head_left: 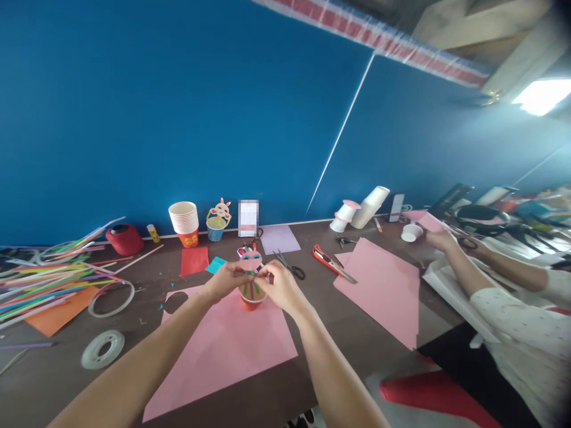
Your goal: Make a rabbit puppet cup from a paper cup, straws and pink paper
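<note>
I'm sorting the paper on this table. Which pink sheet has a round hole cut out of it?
The pink sheet under both hands, left and right: a round hole shows near its far left corner. The other pink sheet, to the right by the cutter, looks whole.

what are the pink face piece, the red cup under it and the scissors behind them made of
Face piece: looks like matte pink paper, thin and flat, cut to shape like the sheets around it. Red cup: probably a paper cup, like the stacked cups by the wall. Scissors: grey blades that look like metal, with dark handles, probably plastic.
</note>
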{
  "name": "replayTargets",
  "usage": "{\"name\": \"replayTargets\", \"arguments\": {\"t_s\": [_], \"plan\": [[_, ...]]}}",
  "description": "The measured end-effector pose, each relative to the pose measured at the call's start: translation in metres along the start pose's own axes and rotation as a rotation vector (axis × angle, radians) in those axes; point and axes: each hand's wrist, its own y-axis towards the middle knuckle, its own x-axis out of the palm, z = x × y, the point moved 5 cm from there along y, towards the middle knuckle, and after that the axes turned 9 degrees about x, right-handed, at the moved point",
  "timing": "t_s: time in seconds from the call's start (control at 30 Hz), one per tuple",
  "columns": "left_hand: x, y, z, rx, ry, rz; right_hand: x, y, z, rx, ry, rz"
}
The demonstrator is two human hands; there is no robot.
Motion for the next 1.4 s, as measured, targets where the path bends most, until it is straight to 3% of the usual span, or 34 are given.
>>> {"name": "replayTargets", "arguments": {"t_s": [0.2,0.3,0.47,0.6,0.83,1.03,1.4], "plan": [[-0.005,-0.011,-0.005,0.016,-0.022,0.128,0.017,-0.039,0.038,0.205,0.366,0.081],[-0.002,-0.016,-0.007,0.032,-0.015,0.142,0.028,-0.056,0.044,0.22,0.39,0.06],[0.0,-0.02,-0.004,0.085,0.026,0.14,0.041,-0.055,0.034,0.111,0.243,0.071],[-0.001,-0.025,0.005,0.181,0.112,0.073,0.045,-0.047,0.022,0.034,0.269,0.058],[-0.01,-0.044,0.021,0.236,0.507,0.014,0.045,-0.045,-0.004,-0.048,0.324,-0.017],[-0.014,-0.056,0.033,0.408,0.8,-0.035,0.052,-0.047,-0.016,-0.068,0.307,-0.071],[-0.011,-0.065,0.045,0.268,0.761,-0.15,0.062,-0.049,-0.035,-0.132,0.27,-0.101]]}}
